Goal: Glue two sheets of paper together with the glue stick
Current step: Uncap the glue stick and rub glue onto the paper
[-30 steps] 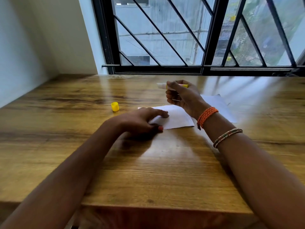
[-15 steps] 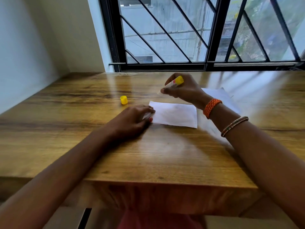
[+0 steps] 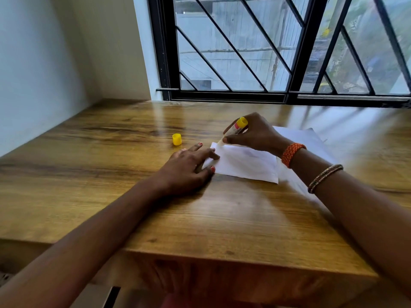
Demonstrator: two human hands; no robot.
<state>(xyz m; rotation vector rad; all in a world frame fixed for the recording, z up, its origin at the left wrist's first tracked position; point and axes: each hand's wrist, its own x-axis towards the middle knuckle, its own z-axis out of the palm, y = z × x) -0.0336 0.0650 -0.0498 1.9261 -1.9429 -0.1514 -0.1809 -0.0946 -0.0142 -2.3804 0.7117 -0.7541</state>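
We see a wooden table [image 3: 111, 174] with a glossy, strongly grained top that runs up to a white wall on the left and a barred window at the back. On it lies a small white sheet of paper [image 3: 244, 164], flat, near the middle. A second white sheet [image 3: 304, 137] lies just behind and to the right of it; we cannot tell whether the two overlap. A small yellow cap [image 3: 177, 139] stands upright on the bare wood, left of the sheets and apart from them.
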